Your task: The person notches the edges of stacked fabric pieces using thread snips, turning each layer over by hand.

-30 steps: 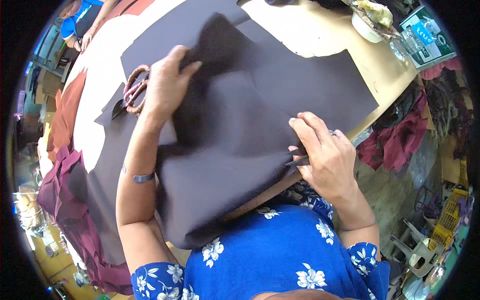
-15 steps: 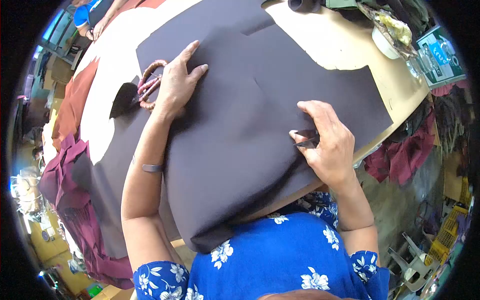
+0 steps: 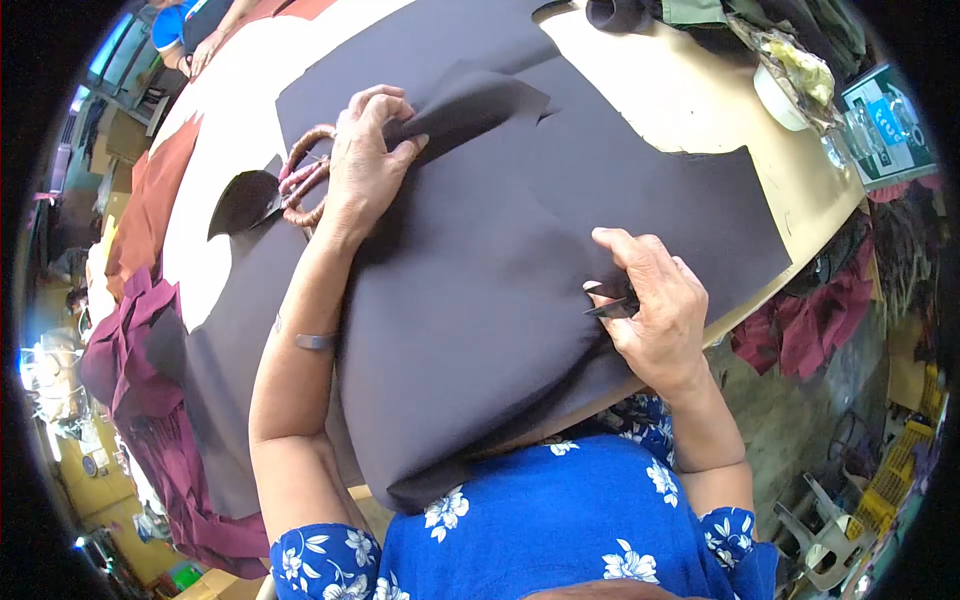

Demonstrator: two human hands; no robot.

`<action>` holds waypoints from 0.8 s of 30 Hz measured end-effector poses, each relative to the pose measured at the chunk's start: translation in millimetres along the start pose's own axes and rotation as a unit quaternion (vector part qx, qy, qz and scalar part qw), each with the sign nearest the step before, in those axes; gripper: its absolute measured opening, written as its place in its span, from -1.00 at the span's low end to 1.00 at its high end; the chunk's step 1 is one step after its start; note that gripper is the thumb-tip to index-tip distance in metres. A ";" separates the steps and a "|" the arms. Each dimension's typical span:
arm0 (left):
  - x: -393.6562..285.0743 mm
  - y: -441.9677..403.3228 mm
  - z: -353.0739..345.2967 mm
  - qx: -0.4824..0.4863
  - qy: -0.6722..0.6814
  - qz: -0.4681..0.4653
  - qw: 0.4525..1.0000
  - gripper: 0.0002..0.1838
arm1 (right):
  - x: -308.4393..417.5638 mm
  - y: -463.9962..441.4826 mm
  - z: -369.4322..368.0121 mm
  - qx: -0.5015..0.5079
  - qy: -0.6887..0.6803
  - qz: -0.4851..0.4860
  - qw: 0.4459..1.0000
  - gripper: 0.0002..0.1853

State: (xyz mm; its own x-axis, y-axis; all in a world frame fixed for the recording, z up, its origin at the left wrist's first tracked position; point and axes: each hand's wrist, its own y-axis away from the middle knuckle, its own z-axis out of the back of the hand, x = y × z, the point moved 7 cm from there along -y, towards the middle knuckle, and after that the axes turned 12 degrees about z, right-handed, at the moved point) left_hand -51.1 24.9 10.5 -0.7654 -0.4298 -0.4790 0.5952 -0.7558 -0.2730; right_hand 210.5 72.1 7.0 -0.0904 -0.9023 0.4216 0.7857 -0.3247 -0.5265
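Observation:
A large dark grey cloth [image 3: 470, 270] lies over the table and hangs toward my body. My left hand [image 3: 366, 170] is at its upper left part, thumb and fingers pinching the cloth and raising a fold. Close beside that hand, on its left, rest scissors [image 3: 306, 175] with brown wrapped handles; their blades are partly hidden by a dark scrap [image 3: 243, 203]. In my right hand [image 3: 662, 315], over the right side of the cloth, is a small pair of dark thread snips [image 3: 615, 303]. Their two pointed blades stick out to the left, slightly apart.
The pale tabletop [image 3: 640, 80] shows around the cloth. Maroon cloth [image 3: 140, 350] drapes at the left, near rust-coloured cloth [image 3: 150, 215]. A white bowl [image 3: 780, 98] stands far right. Another person's hand [image 3: 207, 52] rests at the far left. A plastic chair [image 3: 830, 540] is lower right.
My left hand has gone from spread fingers on the cloth to a pinch, and a fold now rises to its right. My right hand stays nearly in place with the thread snips.

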 end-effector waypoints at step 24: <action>-22.3 -6.5 -5.1 0.161 -0.011 -0.006 0.987 -0.70 | -0.1 0.6 5.8 -0.047 -0.034 0.002 0.998 -0.43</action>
State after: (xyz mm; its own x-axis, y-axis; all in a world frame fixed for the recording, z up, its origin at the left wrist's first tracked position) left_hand -36.7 41.9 18.7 -0.7795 -0.4271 -0.4581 0.4795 -0.8775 0.0023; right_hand 214.5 73.6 10.9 -0.0433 -0.8829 0.4676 0.7251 -0.3497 -0.5932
